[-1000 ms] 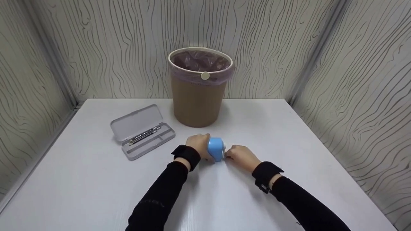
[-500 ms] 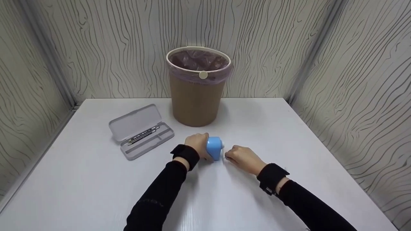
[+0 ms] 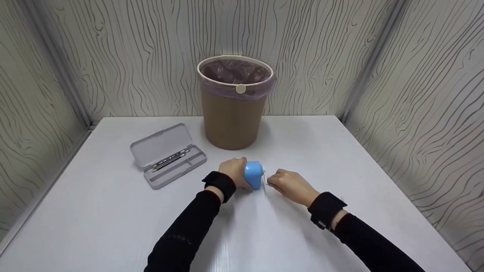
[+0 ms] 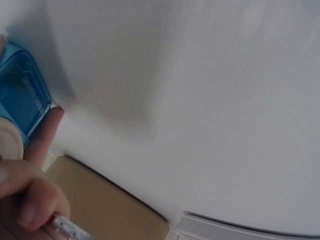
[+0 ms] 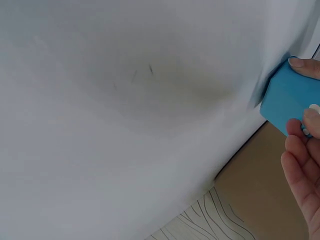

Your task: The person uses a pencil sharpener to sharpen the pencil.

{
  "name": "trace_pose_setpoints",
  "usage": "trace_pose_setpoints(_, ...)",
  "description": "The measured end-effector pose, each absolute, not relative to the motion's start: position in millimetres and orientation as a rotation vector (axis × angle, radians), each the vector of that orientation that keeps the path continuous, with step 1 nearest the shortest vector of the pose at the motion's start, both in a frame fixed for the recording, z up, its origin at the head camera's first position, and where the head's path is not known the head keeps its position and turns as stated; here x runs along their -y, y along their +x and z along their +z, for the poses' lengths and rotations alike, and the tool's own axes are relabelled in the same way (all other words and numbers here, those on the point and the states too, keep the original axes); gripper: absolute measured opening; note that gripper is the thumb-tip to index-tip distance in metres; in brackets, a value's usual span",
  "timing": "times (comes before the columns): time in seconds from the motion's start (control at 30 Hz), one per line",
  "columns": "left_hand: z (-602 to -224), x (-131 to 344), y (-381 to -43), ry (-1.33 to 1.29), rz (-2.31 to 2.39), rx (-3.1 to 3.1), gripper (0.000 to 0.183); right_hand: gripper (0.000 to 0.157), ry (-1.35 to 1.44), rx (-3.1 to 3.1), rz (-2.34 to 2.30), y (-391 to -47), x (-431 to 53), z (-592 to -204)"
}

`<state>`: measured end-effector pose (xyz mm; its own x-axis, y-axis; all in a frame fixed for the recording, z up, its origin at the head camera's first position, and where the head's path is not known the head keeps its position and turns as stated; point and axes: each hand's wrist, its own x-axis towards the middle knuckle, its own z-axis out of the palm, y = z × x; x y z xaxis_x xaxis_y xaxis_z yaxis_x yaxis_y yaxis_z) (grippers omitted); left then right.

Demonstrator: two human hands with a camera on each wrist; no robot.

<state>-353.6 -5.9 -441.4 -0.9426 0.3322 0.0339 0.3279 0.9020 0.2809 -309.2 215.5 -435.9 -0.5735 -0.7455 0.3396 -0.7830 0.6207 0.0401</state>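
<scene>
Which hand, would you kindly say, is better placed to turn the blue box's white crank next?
Probably the right hand: it pinches the end of the white crank, while the left hand is busy gripping the blue box.

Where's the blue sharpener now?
In the head view, the blue sharpener is just right of centre, gripped by the left hand, with the right hand beside it and the bin behind.

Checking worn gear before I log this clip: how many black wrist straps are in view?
2, both in the head view. The left strap sits just behind the left hand; the right strap sits just behind the right hand.
</scene>
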Motion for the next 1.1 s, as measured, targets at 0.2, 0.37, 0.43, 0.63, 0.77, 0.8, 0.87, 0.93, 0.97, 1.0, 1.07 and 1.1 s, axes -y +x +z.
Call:
trace_pose_setpoints(0.2, -441, 4, -354, 0.595, 0.366, -3.087, 0.079, 0.006, 1.181, 2.419, 0.198, -316, -217, -417)
trace_pose_setpoints(0.37, -443, 5, -355, 0.598, 0.352, -3.094, 0.079, 0.007, 1.138, 2.437, 0.214, -329, -215, -409)
trace_pose_setpoints(0.43, -444, 5, -356, 0.583, 0.37, -3.085, 0.08, 0.009, 1.12, 2.461, 0.214, -334, -214, -408)
trace_pose_setpoints(0.63, -440, 8, -357, 0.566, 0.369, -3.077, 0.084, 0.013, 1.078, 2.479, 0.208, -346, -208, -404)
trace_pose_setpoints(0.77, -440, 10, -357, 0.59, 0.367, -3.082, 0.085, 0.013, 1.04, 2.463, 0.182, -352, -205, -406)
trace_pose_setpoints(0.8, -440, 10, -356, 0.593, 0.374, -3.081, 0.084, 0.013, 1.025, 2.46, 0.175, -354, -204, -407)
trace_pose_setpoints(0.87, -440, 9, -356, 0.596, 0.381, -3.077, 0.085, 0.013, 1.003, 2.456, 0.165, -358, -202, -409)
trace_pose_setpoints(0.93, -440, 9, -355, 0.602, 0.38, -3.077, 0.085, 0.012, 0.98, 2.475, 0.182, -361, -200, -411)
trace_pose_setpoints(0.97, -441, 9, -356, 0.604, 0.38, -3.077, 0.085, 0.012, 0.967, 2.49, 0.192, -363, -200, -412)
trace_pose_setpoints(1.0, -441, 8, -356, 0.604, 0.379, -3.075, 0.085, 0.013, 0.954, 2.506, 0.206, -364, -199, -413)
trace_pose_setpoints(1.07, -441, 8, -356, 0.606, 0.365, -3.074, 0.086, 0.014, 0.928, 2.536, 0.236, -365, -198, -414)
trace_pose_setpoints(1.1, -441, 8, -356, 0.604, 0.357, -3.074, 0.086, 0.015, 0.917, 2.546, 0.248, -366, -198, -414)
